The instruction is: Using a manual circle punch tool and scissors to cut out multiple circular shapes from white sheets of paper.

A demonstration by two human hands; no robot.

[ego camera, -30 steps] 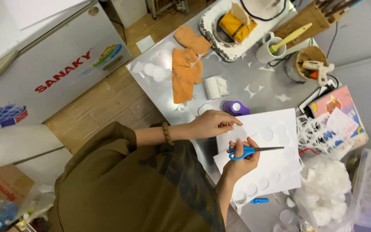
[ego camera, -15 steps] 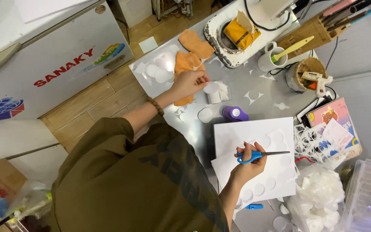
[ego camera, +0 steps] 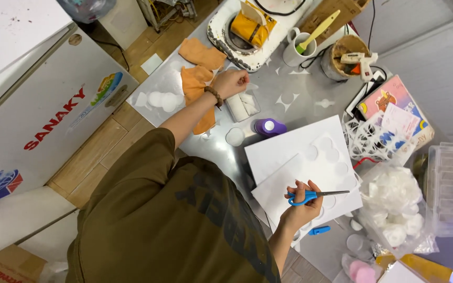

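My right hand grips blue-handled scissors, blades closed and pointing right, over white sheets with round holes cut in them. My left hand reaches far across the metal table, fingers pinched together just above a small clear tray of white rolls. Whether it holds anything I cannot tell. An orange cloth lies under my left wrist. A purple round punch and a white paper disc sit between my hands.
A white mug with a yellow-green tool, a basket with a glue gun, a white appliance with a yellow bag, a bag of white discs and a clear plastic box crowd the table. A chest freezer stands left.
My left hand left the white sheet and reached out past the orange cloth to the tray of rolls. My right hand kept the scissors in place.
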